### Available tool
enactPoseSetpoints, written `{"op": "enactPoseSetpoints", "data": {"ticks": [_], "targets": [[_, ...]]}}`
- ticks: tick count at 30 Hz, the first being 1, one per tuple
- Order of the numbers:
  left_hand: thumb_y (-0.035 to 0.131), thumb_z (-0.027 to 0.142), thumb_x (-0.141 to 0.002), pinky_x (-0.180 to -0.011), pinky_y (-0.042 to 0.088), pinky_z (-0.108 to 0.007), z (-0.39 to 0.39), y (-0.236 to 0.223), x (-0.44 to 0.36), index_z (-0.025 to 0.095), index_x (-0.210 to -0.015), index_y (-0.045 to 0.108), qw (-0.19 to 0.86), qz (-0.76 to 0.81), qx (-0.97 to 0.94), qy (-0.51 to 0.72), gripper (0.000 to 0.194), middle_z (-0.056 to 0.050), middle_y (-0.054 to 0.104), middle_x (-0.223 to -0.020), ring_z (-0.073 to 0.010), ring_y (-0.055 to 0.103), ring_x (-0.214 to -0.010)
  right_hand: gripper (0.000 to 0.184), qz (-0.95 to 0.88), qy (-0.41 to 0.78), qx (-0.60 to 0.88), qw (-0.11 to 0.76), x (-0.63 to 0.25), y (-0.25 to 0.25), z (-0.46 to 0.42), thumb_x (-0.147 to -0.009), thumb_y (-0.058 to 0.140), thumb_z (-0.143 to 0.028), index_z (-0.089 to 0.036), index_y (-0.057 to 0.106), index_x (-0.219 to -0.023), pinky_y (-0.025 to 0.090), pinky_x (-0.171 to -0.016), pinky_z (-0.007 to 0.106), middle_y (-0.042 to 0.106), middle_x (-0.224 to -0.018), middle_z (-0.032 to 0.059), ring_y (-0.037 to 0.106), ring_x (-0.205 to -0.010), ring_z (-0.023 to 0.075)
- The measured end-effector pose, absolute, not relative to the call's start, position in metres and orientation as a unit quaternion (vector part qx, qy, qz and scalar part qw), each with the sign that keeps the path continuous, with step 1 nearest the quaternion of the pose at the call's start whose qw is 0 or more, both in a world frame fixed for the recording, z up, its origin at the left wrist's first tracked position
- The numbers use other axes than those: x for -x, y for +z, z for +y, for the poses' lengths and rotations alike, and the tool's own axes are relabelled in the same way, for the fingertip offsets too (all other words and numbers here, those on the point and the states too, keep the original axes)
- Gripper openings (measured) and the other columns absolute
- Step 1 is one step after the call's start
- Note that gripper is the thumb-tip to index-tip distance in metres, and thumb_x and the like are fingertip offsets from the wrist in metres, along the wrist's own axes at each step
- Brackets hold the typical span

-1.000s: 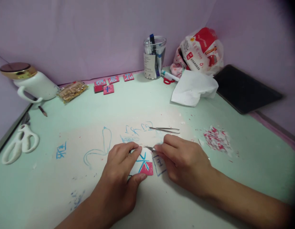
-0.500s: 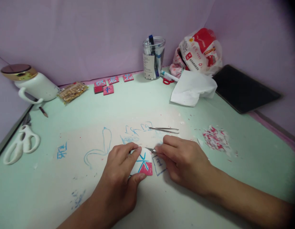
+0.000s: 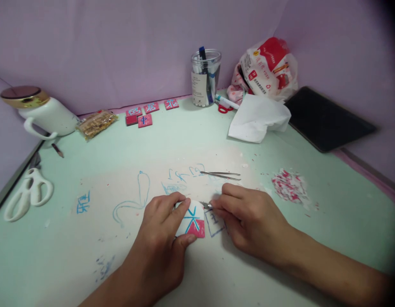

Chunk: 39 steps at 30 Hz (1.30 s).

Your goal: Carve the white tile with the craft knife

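Note:
A small square carving block, mostly white with a pink corner and blue character strokes, lies on the table before me. My left hand grips it, with thumb at the near edge and fingers at the far left side. In my right hand is a craft knife, pinched near its metal collar; the blade points left at the block's far right corner. Whether the blade touches the block I cannot tell. Tweezers lie just beyond the right hand.
Pink and white shavings are heaped at right. White scissors, a white mug and a snack packet are at left. Behind stand pink carved blocks and a pen jar. A tissue lies near a black tablet.
My right hand has shifted slightly right and nearer to me, carrying the knife tip from above the block's far edge to its far right corner. The left hand keeps its hold.

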<state>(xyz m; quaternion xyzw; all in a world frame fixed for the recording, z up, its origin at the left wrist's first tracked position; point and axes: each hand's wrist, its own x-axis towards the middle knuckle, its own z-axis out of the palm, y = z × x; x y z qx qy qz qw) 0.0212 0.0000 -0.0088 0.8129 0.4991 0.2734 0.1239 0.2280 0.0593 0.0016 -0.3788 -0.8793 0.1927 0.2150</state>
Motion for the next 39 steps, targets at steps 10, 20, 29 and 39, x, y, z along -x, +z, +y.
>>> {"op": "enactPoseSetpoints", "data": {"ticks": [10,20,29,39], "targets": [[0.063,0.015,-0.079,-0.086,0.044,-0.039,-0.002,-0.009,-0.023,0.008,-0.119,0.052,0.093,0.517,-0.803,0.282,0.042,-0.013,0.051,-0.114,-0.0246,0.046,-0.102,0.026,-0.860,0.128,0.426,0.251,-0.215,-0.003,0.053,-0.083,0.045,-0.013,-0.016,0.070,-0.080,0.029,-0.049,0.027,0.054,-0.065,0.0021,0.048,-0.054,0.0131],[0.062,0.012,-0.080,-0.084,0.044,-0.041,-0.003,-0.011,-0.024,0.008,-0.119,0.052,0.077,0.516,-0.802,0.291,0.041,-0.014,0.051,-0.114,-0.0247,0.046,-0.100,0.025,-0.896,0.150,0.354,0.222,-0.225,-0.001,0.064,-0.082,0.044,-0.011,-0.015,0.069,-0.083,0.027,-0.051,0.028,0.051,-0.066,0.0012,0.043,-0.057,0.0131],[0.060,0.012,-0.080,-0.083,0.046,-0.042,-0.003,-0.010,-0.025,0.007,-0.119,0.051,0.072,0.510,-0.808,0.287,0.040,-0.014,0.051,-0.113,-0.0254,0.046,-0.099,0.022,-0.891,0.136,0.360,0.240,-0.225,-0.004,0.059,-0.081,0.046,-0.010,-0.014,0.068,-0.080,0.028,-0.051,0.027,0.051,-0.066,0.0011,0.043,-0.057,0.0130],[0.061,0.010,-0.079,-0.082,0.048,-0.041,-0.001,-0.008,-0.023,0.012,-0.119,0.052,0.093,0.505,-0.807,0.291,0.040,-0.013,0.054,-0.108,-0.0250,0.048,-0.098,0.024,-0.890,0.114,0.383,0.218,-0.220,-0.003,0.058,-0.082,0.044,-0.011,-0.015,0.068,-0.081,0.028,-0.051,0.028,0.053,-0.067,0.0026,0.046,-0.058,0.0141]]}}
